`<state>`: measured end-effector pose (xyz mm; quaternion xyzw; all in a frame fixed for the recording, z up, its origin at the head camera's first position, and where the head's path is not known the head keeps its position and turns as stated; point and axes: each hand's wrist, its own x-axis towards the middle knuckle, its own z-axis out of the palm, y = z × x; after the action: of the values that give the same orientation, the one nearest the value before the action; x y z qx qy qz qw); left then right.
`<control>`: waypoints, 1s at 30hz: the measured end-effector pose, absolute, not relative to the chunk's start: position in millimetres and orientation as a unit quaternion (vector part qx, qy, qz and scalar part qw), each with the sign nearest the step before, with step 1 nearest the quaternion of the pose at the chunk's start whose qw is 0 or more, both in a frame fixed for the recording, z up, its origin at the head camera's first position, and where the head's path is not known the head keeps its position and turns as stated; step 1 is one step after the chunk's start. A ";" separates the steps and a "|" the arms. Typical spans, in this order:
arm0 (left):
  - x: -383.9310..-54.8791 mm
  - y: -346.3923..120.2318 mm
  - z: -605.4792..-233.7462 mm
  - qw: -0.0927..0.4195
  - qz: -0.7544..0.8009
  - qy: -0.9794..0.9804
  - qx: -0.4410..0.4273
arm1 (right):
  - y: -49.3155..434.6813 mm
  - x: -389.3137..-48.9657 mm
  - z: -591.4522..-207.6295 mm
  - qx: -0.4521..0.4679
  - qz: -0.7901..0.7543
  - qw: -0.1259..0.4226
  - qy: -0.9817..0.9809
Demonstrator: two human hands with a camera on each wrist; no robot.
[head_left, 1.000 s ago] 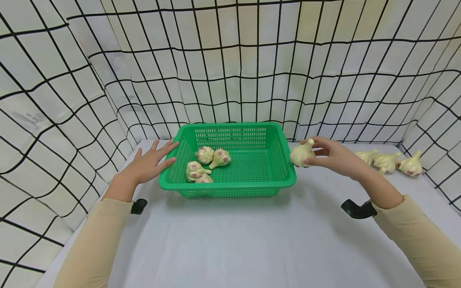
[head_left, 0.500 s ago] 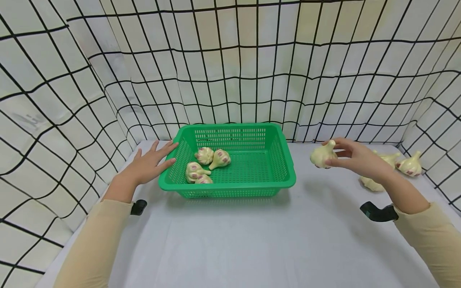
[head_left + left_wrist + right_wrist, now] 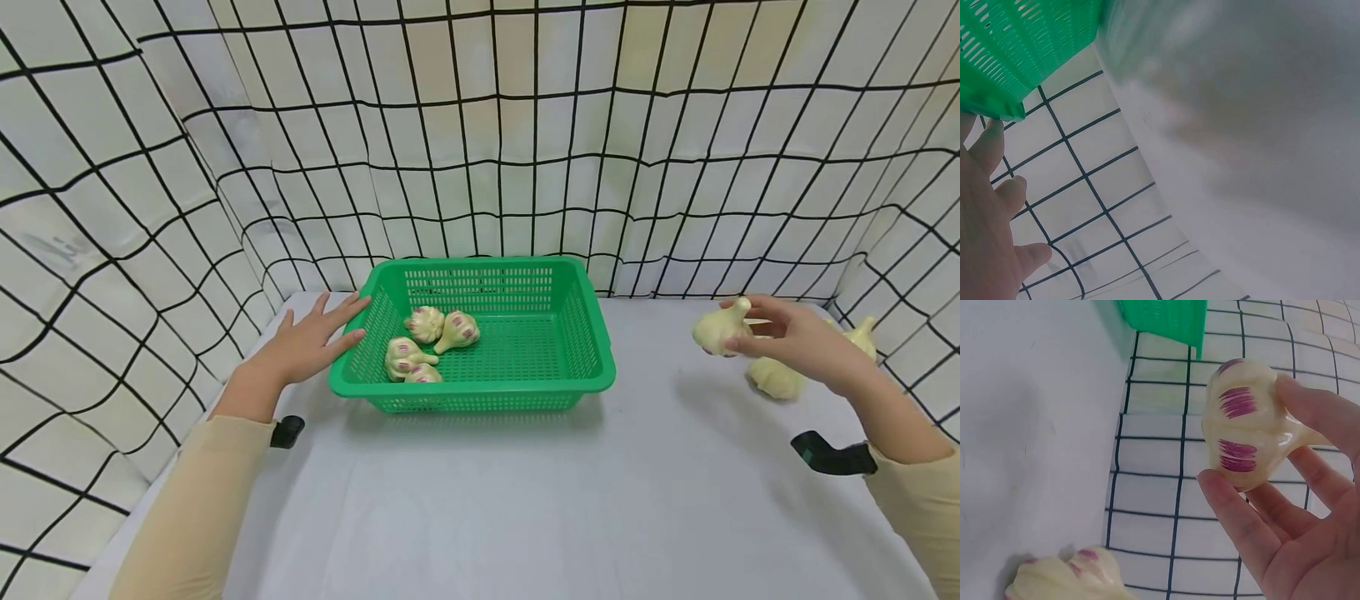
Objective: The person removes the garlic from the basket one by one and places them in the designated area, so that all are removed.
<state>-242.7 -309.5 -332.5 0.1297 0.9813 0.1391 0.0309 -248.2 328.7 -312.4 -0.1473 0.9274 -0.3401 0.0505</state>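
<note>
A garlic bulb (image 3: 1241, 425) with purple streaks is pinched between the thumb and fingers of my right hand (image 3: 802, 342), held above the table to the right of the basket. In the head view this garlic bulb (image 3: 720, 329) has its stem pointing up. My left hand (image 3: 303, 346) rests with fingers spread against the left rim of the green plastic basket (image 3: 472, 386). Inside the basket, toward its left side, lie several garlic bulbs (image 3: 457, 331). Under my right hand another garlic bulb (image 3: 774, 379) lies on the table; more behind are partly hidden by the hand.
A white-covered table (image 3: 480, 500) spreads in front of the basket. Black netting (image 3: 510, 158) over white walls closes off the back and both sides. At the far right a garlic bulb (image 3: 862, 337) shows beyond my right wrist.
My right hand has moved right, away from the basket's right end, carrying the garlic bulb over toward the others on the table. The left hand and basket have stayed in place.
</note>
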 end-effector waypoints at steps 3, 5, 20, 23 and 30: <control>-242.2 -310.4 -332.3 0.031 0.143 0.980 0.132 | 337.9 -248.4 -314.8 -0.138 -0.346 0.054 0.926; -242.0 -310.9 -332.1 0.032 0.145 0.980 0.133 | 343.5 -248.4 -316.7 -0.129 -0.355 0.055 0.924; -243.5 -310.8 -332.8 0.033 0.143 0.980 0.133 | 392.3 -236.6 -326.9 -0.070 -0.370 0.001 0.927; -243.2 -310.5 -332.7 0.034 0.143 0.980 0.133 | 403.3 -234.6 -330.9 -0.051 -0.357 -0.008 0.932; -242.9 -310.2 -332.9 0.035 0.143 0.980 0.134 | 423.8 -231.5 -343.7 -0.009 -0.377 -0.019 0.926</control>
<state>-242.9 -310.2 -332.9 0.1340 0.9800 0.1433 0.0348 -231.5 423.8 -343.7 -0.0087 0.9261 -0.3766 -0.0193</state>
